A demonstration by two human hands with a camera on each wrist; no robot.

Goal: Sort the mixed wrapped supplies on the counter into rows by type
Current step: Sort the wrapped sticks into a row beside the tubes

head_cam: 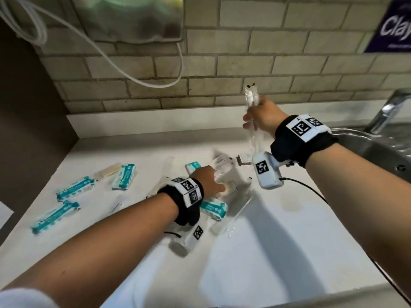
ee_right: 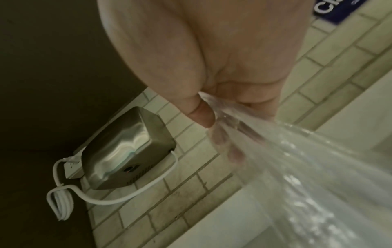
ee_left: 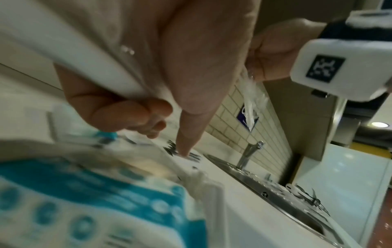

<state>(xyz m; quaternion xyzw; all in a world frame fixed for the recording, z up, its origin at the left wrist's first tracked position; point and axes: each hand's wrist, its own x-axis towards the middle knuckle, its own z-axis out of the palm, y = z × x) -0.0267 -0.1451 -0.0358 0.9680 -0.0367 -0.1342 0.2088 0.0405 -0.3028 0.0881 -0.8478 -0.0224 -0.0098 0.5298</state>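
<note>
Sorting stood perhaps half done. Four teal-printed packets [head_cam: 76, 187] lay grouped toward the left edge of the bench [head_cam: 278, 252], roughly in rows, with a tan wrapped stick [head_cam: 107, 171] just beside them. A mixed heap [head_cam: 226, 185] remained at the middle of the bench: two more teal packets, several clear sleeves and a small flat square packet [head_cam: 244, 159] near the back, none of them yet placed. One long clear sleeve [head_cam: 231, 215] lay slanted at the front of that heap.

The left hand [head_cam: 208, 182] was down in the heap. Its wrist view showed the curled fingers [ee_left: 127, 115] clenched round a white wrapped item [ee_left: 63, 50], while the index finger pointed straight down to the bench; a teal packet [ee_left: 84, 201] lay blurred just below it.

The right hand [head_cam: 261, 116] was raised above the back of the bench, near the tiled wall [head_cam: 244, 70]. Its grip was closed, thumb [ee_right: 201, 114] against fingers, on a bunch of long clear-wrapped items [head_cam: 251, 107], which stood nearly upright with their lower ends hanging over the heap. How many it held could not be told.

By my judgement, the clear-wrapped items still needed a row of their own, and the heap had to be picked apart. A steel sink [head_cam: 378, 152] sat at the right end.
</note>
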